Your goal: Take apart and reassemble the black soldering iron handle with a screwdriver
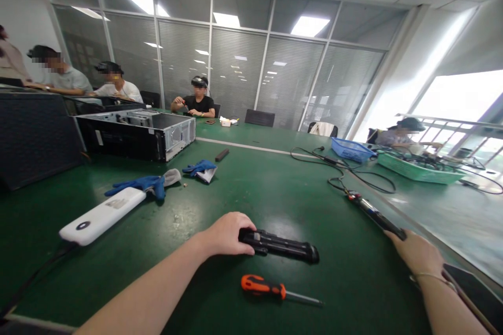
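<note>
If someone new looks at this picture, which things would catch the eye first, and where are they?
Nearest the camera, the left hand rests on one end of a black bar-shaped part lying on the green table, with an orange-handled screwdriver just in front of it. The right hand grips a long dark tool whose cable runs away across the table. Farther left lie a white power bank, blue gloves and an open computer case.

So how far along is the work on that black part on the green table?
Early. Left hand rests on the black part; right hand holds a dark corded tool. The orange screwdriver lies untouched, and nothing shows as opened or removed.
</note>
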A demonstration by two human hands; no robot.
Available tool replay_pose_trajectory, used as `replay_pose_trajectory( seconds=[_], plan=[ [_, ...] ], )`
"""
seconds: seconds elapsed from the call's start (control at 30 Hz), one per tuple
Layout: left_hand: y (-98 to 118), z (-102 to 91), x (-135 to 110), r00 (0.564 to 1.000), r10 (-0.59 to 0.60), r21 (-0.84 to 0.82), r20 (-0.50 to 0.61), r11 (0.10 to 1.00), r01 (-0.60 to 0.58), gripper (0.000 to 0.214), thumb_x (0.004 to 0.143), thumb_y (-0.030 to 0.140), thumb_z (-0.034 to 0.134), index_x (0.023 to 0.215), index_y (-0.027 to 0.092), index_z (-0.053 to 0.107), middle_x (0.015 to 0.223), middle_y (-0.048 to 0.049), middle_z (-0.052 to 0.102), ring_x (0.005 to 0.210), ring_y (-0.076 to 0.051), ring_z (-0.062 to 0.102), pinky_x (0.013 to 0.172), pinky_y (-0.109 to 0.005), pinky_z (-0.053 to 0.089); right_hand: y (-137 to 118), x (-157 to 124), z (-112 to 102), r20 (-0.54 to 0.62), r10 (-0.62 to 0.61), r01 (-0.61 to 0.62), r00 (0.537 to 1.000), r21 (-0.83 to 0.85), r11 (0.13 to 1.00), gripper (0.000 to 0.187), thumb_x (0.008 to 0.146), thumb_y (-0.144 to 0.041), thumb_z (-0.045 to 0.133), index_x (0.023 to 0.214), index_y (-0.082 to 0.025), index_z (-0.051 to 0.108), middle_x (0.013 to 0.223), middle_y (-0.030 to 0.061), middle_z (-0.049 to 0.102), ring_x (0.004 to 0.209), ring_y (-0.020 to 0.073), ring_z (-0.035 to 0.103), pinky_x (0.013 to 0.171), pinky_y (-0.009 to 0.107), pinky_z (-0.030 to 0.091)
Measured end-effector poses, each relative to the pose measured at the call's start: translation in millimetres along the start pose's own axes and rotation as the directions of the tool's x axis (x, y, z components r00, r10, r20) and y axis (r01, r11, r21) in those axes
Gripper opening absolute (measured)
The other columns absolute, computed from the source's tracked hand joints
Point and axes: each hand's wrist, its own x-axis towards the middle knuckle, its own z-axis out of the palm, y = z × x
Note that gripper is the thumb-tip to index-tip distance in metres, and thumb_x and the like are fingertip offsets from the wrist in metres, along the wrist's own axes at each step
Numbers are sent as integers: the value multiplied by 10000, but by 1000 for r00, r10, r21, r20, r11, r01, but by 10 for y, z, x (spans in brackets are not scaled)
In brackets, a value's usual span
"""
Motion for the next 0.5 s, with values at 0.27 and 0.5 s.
replay_pose_trajectory(
  seconds=[0.27,0.5],
  plan=[
    [3,-5,7,1000,-4,4,0,1000,4,457,643,375,839,1032,169,717,1007,-75,715,951,-262,652,861,-340,483,-566,-174,-48,46,-327,311,944,208,927,668,759,-645,475,1143,-136,676,1011,163,730,940,368,669,793,442,514],
    [25,-26,5,1000,-4,0,14,1000,4,465,653,380,834,1047,164,714,1030,-80,711,966,-260,648,884,-343,480,-1350,-622,-121,110,-632,535,767,434,725,537,809,-580,564,1216,-238,641,1090,43,717,959,254,659,856,336,515]
  ],
)
